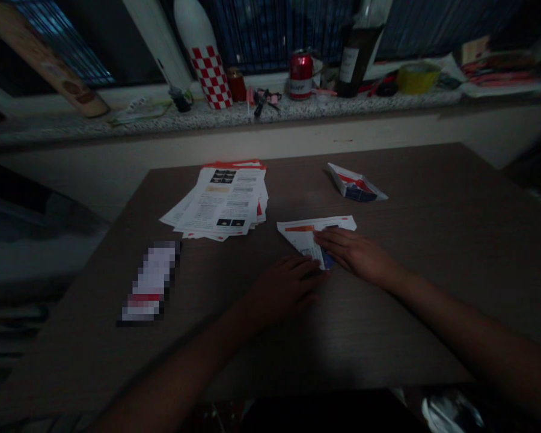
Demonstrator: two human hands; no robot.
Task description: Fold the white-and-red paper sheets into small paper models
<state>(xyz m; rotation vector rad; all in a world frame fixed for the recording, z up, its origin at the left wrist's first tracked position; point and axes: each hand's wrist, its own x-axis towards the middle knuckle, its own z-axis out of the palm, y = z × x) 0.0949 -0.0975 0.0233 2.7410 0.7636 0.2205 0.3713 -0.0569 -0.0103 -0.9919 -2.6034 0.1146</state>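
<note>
A printed sheet folded into a rough triangle lies on the dark wood-grain table, just ahead of my hands. My right hand rests across it, with the fingers pressing on its middle. My left hand is curled at its lower tip, and the fingertips are close to or touching the paper. To the left lies a loose stack of printed sheets. A folded paper piece sits farther ahead, and a pixelated flat item lies left of my left hand.
A granite window sill runs behind the table. It holds a white-and-red checked bottle, a red can, a dark bottle, a yellow tape roll and papers. A long wooden object leans at the upper left.
</note>
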